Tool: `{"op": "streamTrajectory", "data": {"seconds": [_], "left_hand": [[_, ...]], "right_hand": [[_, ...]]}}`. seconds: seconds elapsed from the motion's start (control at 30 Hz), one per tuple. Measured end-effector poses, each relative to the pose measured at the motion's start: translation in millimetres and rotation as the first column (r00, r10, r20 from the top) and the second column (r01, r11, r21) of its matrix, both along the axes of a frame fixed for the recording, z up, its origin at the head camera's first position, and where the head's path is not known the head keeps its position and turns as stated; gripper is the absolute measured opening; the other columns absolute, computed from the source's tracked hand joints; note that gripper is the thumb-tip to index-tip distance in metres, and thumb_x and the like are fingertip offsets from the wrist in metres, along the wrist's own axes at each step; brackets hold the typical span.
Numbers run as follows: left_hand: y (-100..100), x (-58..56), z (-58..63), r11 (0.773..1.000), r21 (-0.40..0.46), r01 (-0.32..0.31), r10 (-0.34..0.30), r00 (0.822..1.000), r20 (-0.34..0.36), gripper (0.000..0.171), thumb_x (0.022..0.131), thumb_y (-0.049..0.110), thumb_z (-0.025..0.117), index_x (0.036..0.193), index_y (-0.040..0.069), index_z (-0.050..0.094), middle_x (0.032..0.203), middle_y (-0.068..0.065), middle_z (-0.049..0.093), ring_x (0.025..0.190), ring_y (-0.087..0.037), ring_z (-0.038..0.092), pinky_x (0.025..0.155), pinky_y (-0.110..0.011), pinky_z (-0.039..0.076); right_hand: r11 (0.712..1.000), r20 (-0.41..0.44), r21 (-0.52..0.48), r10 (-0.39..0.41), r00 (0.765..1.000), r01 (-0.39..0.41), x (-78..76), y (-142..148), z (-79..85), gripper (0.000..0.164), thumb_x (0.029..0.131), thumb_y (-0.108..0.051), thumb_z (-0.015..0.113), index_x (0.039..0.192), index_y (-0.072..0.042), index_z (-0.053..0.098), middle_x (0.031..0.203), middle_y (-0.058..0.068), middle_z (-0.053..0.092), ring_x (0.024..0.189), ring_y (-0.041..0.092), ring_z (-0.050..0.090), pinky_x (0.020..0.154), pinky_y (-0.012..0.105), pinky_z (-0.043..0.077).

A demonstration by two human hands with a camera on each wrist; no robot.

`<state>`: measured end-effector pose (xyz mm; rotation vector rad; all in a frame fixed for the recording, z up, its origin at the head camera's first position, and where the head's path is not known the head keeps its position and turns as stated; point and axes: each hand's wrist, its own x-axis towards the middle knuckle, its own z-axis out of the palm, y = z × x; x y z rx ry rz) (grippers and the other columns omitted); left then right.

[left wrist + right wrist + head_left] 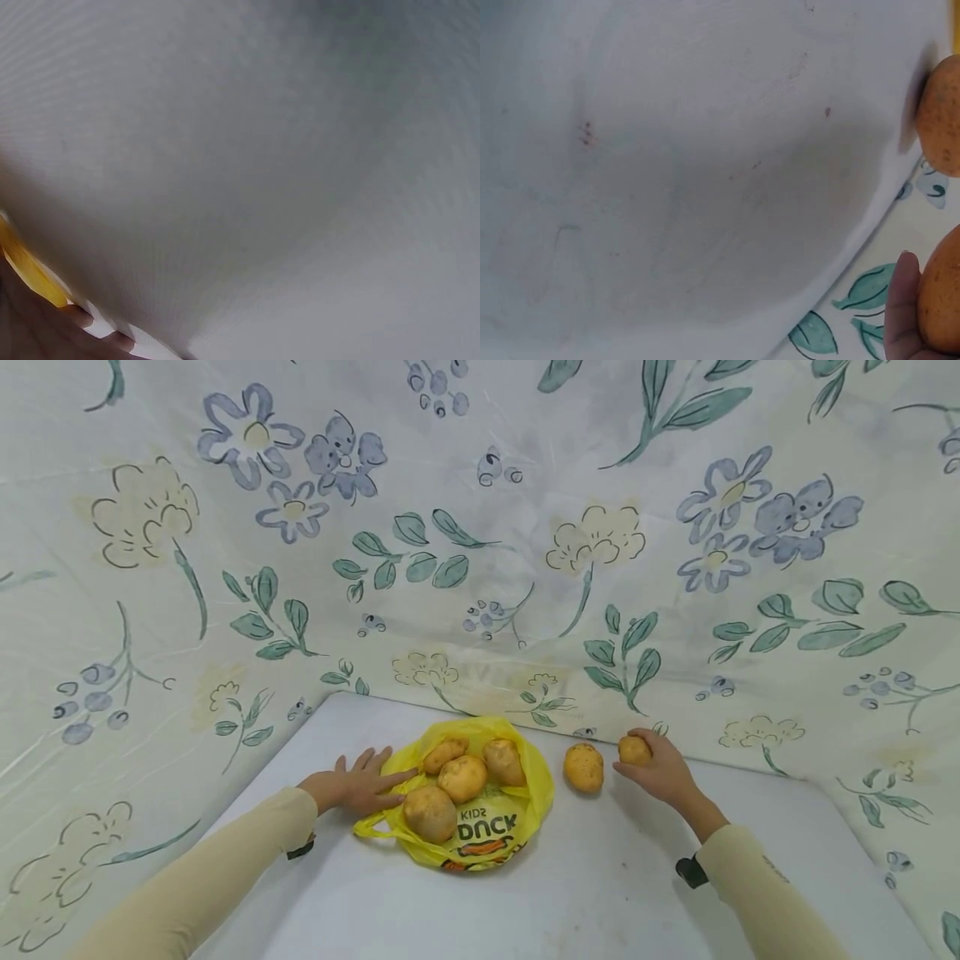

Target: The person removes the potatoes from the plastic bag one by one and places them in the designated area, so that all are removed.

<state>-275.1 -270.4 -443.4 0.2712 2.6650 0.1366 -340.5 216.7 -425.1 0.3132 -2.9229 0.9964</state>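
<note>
My right hand point(663, 770) grips a small potato point(634, 750) near the back of the table; the right wrist view shows a finger along that potato point(941, 300). Just left of it lies another potato point(583, 768), apart from the hand. A yellow plastic bag point(536, 777) with printed lettering lies spread out, several potatoes point(462, 778) resting on it or in its mouth. At the bag's left edge my left hand point(362, 783) rests with fingers spread, its fingertips by the potatoes. The left wrist view has only part of that hand point(45, 330) and a strip of yellow bag point(30, 274).
The white table point(570, 893) carries small dark specks in front of the right hand. Behind and at the sides hangs a floral-patterned sheet point(480, 568), meeting the table's back edge close to the potatoes.
</note>
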Motion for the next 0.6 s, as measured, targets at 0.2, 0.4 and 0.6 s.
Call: {"op": "streamTrajectory", "data": {"seconds": [0.2,0.4,0.6], "left_hand": [[0.8,0.4,0.7,1.0,0.009,0.001,-0.001,1.0,0.0,0.068,0.096,0.066,0.042,0.155,0.034,0.03,0.165,-0.022,0.006,0.148,-0.053,0.005,0.109,-0.079,0.003],[0.8,0.1,3.6,1.0,0.008,0.007,-0.007,1.0,-0.007,0.066,0.097,0.065,0.041,0.155,0.034,0.031,0.165,-0.023,0.006,0.148,-0.053,0.006,0.109,-0.079,0.003],[0.7,1.9,4.0,1.0,0.023,0.0,0.0,1.0,0.002,0.067,0.097,0.064,0.043,0.155,0.033,0.032,0.164,-0.023,0.006,0.148,-0.054,0.006,0.109,-0.079,0.003]], "right_hand": [[1.0,0.027,0.028,-0.012,1.0,0.011,0.7,-1.4,-3.6,0.068,0.087,-0.033,0.074,0.141,-0.004,0.045,0.134,0.023,0.054,0.11,0.037,0.054,0.089,0.05,0.051],[0.999,0.053,0.03,-0.013,0.999,0.011,2.3,-1.9,-3.5,0.07,0.087,-0.034,0.074,0.143,-0.005,0.043,0.134,0.024,0.053,0.11,0.037,0.053,0.089,0.05,0.051],[0.998,0.079,0.064,-0.014,0.997,0.009,2.5,-0.4,-7.4,0.072,0.086,-0.038,0.074,0.144,-0.006,0.044,0.131,0.024,0.054,0.107,0.037,0.053,0.086,0.048,0.051]]}}
